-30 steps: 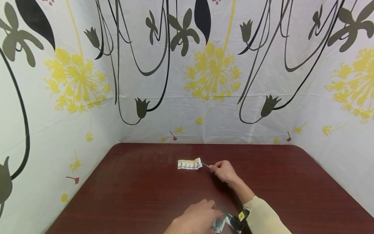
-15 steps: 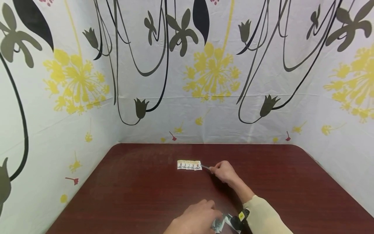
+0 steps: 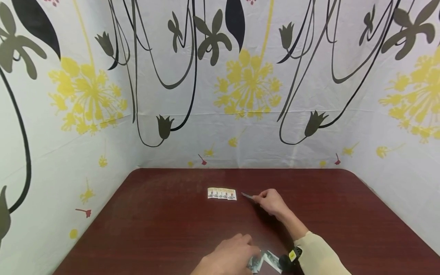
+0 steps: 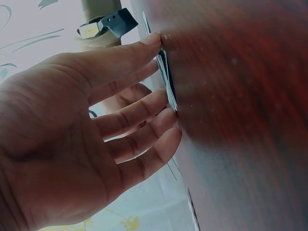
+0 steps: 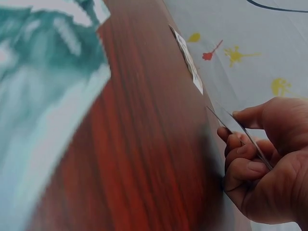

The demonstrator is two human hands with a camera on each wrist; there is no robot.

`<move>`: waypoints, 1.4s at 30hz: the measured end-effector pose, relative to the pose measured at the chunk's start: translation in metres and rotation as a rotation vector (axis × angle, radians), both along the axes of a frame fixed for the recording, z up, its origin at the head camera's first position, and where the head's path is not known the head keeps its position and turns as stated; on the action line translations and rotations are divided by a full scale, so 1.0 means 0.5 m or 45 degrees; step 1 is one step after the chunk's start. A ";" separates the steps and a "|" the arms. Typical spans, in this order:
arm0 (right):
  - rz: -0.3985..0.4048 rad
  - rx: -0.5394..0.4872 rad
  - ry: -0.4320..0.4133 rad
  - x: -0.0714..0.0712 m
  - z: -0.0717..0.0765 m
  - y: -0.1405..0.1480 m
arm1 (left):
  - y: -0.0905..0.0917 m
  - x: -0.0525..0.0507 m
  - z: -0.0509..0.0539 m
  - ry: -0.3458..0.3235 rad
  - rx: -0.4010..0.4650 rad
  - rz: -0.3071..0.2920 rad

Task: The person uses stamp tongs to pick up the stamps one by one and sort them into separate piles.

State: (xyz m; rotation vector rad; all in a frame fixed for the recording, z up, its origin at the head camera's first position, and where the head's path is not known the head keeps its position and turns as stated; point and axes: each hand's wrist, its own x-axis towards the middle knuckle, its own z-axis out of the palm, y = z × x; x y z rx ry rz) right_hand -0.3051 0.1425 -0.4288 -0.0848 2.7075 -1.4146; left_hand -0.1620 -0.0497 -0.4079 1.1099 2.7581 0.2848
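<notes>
My right hand [image 3: 273,202] pinches a pair of tweezers [image 3: 246,196] between thumb and fingers. Their tips point left, a short gap from a row of several small yellow-and-white stamp-like papers [image 3: 221,193] lying on the table. In the right wrist view the tweezers [image 5: 259,150] have their two arms apart, with nothing between the tips. Low in the head view, my left hand [image 3: 228,256] rests over loose teal-and-white papers [image 3: 272,261]. Seen from the left wrist, its fingers [image 4: 134,115] are extended, with thumb and fingertips touching the edge of the papers [image 4: 167,79].
The dark red-brown table [image 3: 165,225] has rounded far corners. A white cloth with printed flowers [image 3: 220,145] hangs behind it and along both sides. A black device with a yellow label [image 3: 295,253] is strapped to the right wrist, beside the teal papers.
The rightmost stamp-like paper was tilted at the tweezers' tips; now it lies level with the row. The tweezers and right hand have drawn away to the right. My left hand stays put.
</notes>
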 end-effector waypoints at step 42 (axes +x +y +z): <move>0.669 0.017 -0.140 0.108 0.021 0.116 | -0.004 0.006 -0.002 0.186 -0.012 0.266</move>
